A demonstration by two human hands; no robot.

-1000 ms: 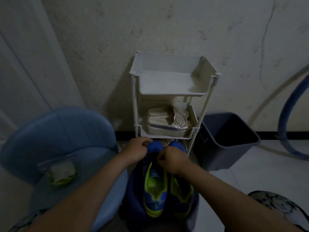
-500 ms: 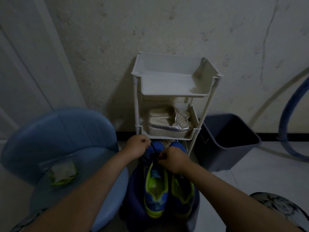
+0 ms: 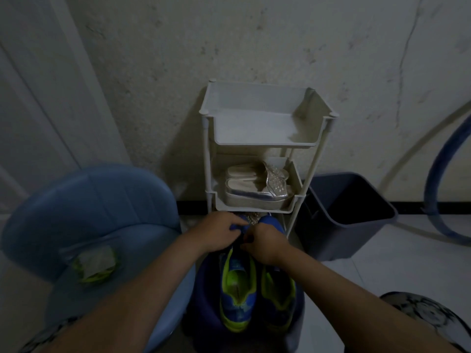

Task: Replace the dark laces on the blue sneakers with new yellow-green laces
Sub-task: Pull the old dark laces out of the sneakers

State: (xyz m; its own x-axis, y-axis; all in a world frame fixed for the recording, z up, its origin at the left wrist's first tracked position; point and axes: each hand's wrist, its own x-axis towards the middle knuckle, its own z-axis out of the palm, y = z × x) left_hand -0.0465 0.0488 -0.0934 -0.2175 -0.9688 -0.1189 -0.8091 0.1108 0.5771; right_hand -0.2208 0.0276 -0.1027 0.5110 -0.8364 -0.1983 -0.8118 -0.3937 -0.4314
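Closer together now: my left hand (image 3: 219, 233) grips the toe of the blue sneaker (image 3: 238, 299), my right hand (image 3: 265, 244) pinches the dark lace (image 3: 240, 247). It should be limp and light, best taken near an eyelet.

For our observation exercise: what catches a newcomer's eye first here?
The left hand and right hand meet over the front of the blue sneakers, bottom centre. Behind them a pale rack holds silver sandals; a blue chair stands left.
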